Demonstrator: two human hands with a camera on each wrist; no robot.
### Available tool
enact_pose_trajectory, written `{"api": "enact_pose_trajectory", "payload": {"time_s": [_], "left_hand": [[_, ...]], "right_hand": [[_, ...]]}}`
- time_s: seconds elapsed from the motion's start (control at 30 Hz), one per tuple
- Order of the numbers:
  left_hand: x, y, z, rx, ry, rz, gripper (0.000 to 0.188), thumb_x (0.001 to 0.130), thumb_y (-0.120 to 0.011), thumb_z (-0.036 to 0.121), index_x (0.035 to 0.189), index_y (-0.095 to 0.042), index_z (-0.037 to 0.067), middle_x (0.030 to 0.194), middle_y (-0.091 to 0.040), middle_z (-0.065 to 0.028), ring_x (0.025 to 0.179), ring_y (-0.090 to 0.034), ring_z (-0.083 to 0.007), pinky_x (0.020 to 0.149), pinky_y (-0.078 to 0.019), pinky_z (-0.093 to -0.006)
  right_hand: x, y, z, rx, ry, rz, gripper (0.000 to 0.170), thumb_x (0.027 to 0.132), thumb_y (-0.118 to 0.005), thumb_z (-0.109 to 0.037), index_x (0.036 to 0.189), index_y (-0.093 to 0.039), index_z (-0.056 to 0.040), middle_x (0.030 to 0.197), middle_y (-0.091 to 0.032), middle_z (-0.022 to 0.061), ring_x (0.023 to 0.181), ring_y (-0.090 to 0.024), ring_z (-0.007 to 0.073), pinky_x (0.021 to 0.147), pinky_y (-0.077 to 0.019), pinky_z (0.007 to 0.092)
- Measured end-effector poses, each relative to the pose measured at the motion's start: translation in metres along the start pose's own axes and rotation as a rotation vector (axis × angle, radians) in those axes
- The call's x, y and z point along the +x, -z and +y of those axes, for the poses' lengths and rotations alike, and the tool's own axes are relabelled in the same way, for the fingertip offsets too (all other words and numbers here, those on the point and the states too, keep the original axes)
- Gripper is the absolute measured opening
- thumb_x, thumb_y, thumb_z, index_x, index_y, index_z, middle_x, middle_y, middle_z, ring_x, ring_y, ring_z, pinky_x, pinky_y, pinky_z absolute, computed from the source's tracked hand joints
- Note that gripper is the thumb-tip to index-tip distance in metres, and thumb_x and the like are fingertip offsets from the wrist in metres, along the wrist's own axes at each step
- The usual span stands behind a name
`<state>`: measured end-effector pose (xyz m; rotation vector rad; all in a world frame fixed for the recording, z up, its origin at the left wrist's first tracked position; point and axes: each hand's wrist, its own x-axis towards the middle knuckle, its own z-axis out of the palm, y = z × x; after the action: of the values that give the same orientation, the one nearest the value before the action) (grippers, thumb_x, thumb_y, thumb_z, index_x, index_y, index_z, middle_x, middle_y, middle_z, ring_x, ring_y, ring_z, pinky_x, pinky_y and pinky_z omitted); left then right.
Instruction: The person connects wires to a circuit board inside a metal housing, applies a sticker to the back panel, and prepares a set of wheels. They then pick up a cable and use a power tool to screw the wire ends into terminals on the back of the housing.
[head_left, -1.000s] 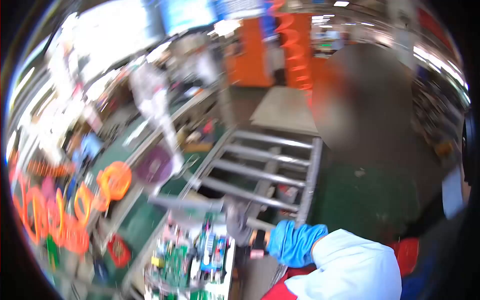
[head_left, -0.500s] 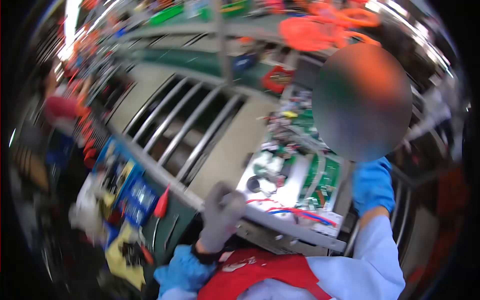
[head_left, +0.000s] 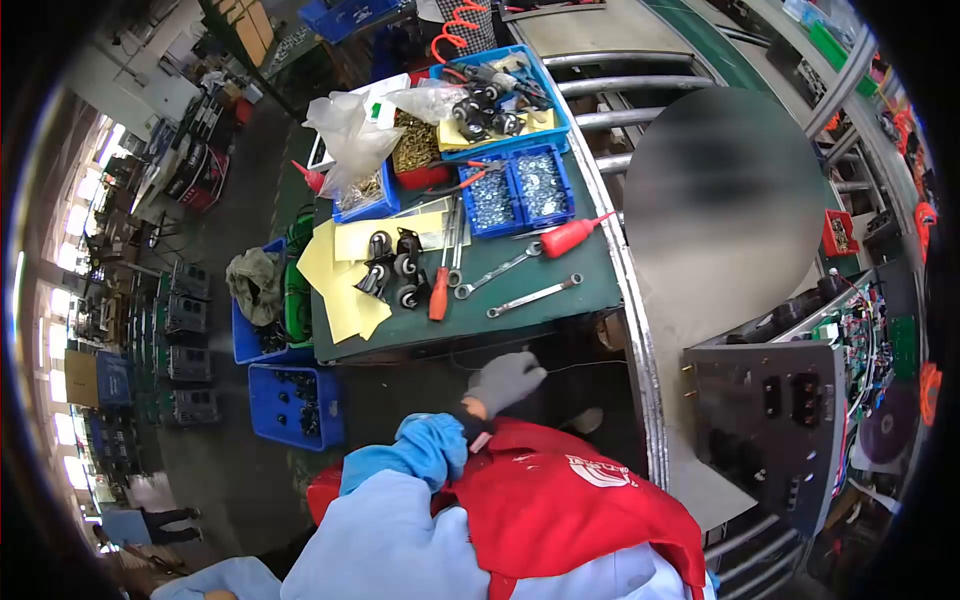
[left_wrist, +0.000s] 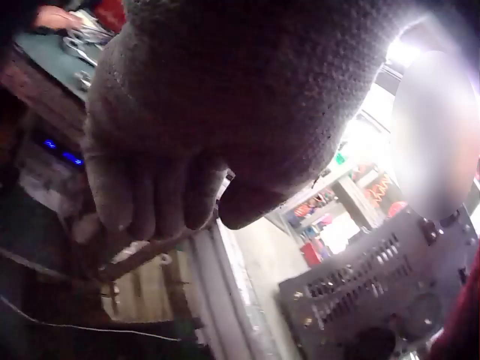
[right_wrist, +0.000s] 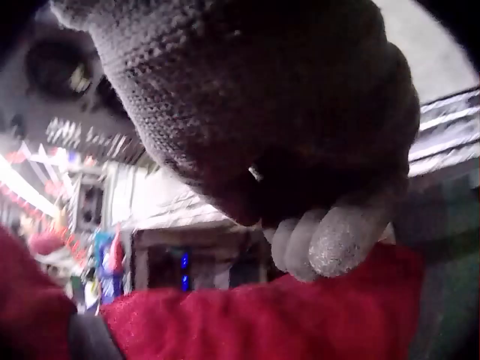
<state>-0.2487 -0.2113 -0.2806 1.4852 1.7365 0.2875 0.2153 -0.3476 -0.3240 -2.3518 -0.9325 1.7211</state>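
In the head view the gloved left hand (head_left: pixel 506 382) hovers between the red apron (head_left: pixel 575 465) and the green bench (head_left: pixel 540 322), touching neither. Its fingers hang loosely bent in the left wrist view, and the hand (left_wrist: pixel 232 97) holds nothing. The right hand is out of the head view. In the right wrist view the gloved right hand (right_wrist: pixel 262 105) has loosely curled fingers in front of the apron (right_wrist: pixel 255 326), with nothing visible in them. On the bench lie a wrench (head_left: pixel 535 297), an orange-handled screwdriver (head_left: pixel 439 293) and black casters (head_left: pixel 407 264).
Blue trays of small hardware (head_left: pixel 490 203) and a blue crate (head_left: pixel 560 118) stand at the bench's back. A metal rail (head_left: pixel 630 290) runs beside it. A grey chassis (head_left: pixel 765 415) with circuit boards stands at the right, and blue bins (head_left: pixel 262 405) stand at the lower left.
The head view has swung toward the tool bench. The chassis now appears farther right, turned panel-side to view. The right arm has largely left the head view, while the left hand appears farther right.
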Motion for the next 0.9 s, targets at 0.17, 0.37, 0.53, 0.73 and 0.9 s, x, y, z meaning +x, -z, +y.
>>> {"api": "enact_pose_trajectory", "payload": {"time_s": [0.17,0.37,0.53,0.73,0.9], "left_hand": [[-0.029,0.056,-0.087,0.042,-0.070,0.081,0.033,0.089,-0.058,0.040,0.096,-0.069,0.010,0.093,-0.068,-0.0148,0.091,-0.066,-0.0350,0.079,-0.0508,-0.0469],[-0.058,0.118,-0.156,-0.084,-0.136,0.295,0.024,0.088,-0.061,0.031,0.096,-0.068,0.010,0.094,-0.066,-0.0125,0.089,-0.065,-0.0337,0.078,-0.0511,-0.0436],[-0.087,0.179,-0.186,-0.194,-0.009,0.495,0.023,0.086,-0.066,0.027,0.099,-0.068,0.008,0.095,-0.066,-0.0139,0.088,-0.064,-0.0336,0.079,-0.0507,-0.0432],[-0.070,0.216,-0.234,-0.040,0.041,0.734,0.051,0.082,-0.071,0.032,0.125,-0.058,0.007,0.108,-0.063,-0.0174,0.099,-0.061,-0.0368,0.084,-0.0499,-0.0461],[-0.026,0.241,-0.221,0.087,0.013,0.646,0.065,0.078,-0.072,0.033,0.136,-0.051,0.015,0.127,-0.055,-0.0170,0.113,-0.055,-0.0379,0.093,-0.0459,-0.0508]], "right_hand": [[-0.023,-0.149,-0.223,0.129,0.564,-0.221,0.025,0.090,-0.066,-0.020,0.107,-0.066,-0.0021,0.082,-0.063,0.0034,0.073,-0.056,0.0098,0.065,-0.0472,0.0269],[-0.018,-0.316,-0.429,-0.015,0.796,-0.259,0.032,0.090,-0.062,-0.022,0.111,-0.064,0.0014,0.088,-0.066,0.0069,0.078,-0.061,0.0126,0.070,-0.0495,0.0280],[-0.017,-0.408,-0.496,-0.127,0.931,-0.117,0.040,0.084,-0.064,-0.026,0.113,-0.063,0.0009,0.097,-0.069,0.0191,0.092,-0.067,0.0296,0.082,-0.0511,0.0396],[-0.071,-0.443,-0.512,-0.752,0.985,0.169,0.057,0.080,-0.068,-0.029,0.129,-0.053,-0.0051,0.119,-0.057,0.0230,0.113,-0.054,0.0407,0.097,-0.0451,0.0476],[-0.058,-0.445,-0.496,-0.734,1.042,0.208,0.065,0.079,-0.069,-0.027,0.137,-0.046,-0.0069,0.132,-0.050,0.0228,0.117,-0.052,0.0431,0.100,-0.0426,0.0488]]}}
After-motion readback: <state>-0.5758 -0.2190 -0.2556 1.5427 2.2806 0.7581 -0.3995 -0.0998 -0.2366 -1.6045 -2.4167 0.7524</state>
